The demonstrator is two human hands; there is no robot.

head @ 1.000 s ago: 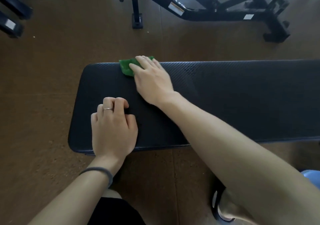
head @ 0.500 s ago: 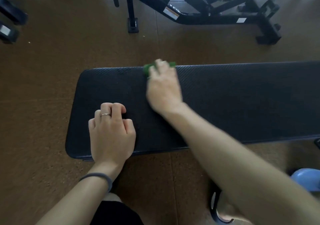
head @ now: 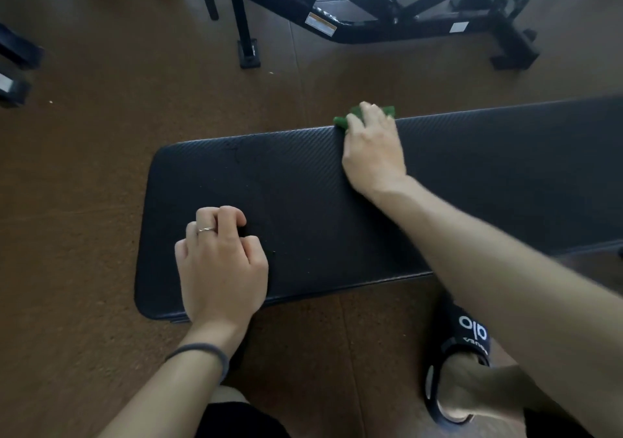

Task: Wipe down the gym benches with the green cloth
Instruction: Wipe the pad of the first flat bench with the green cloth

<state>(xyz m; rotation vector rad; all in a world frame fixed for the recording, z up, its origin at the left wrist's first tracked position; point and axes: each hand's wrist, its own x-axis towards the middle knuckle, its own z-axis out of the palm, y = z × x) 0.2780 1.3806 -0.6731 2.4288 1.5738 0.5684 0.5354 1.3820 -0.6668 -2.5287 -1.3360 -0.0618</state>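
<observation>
Rightward along the bench (head: 303, 201) slid the right hand (head: 372, 149), fingers pressing green cloth (head: 344, 121); left hand (head: 220, 269) clenched.

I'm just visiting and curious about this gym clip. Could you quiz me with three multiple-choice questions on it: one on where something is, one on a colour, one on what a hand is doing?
1. Where on the bench is the cloth?
A. far edge
B. near edge
C. rounded left end

2. What colour is the floor?
A. grey
B. brown
C. blue

3. What is the left hand doing?
A. gripping the cloth
B. raised in the air
C. resting on the bench

Answers:
1 A: the green cloth peeks out under the right hand at the bench's far edge.
2 B: the floor is brown.
3 C: the left hand rests on the pad, fingers curled, holding nothing.
</observation>
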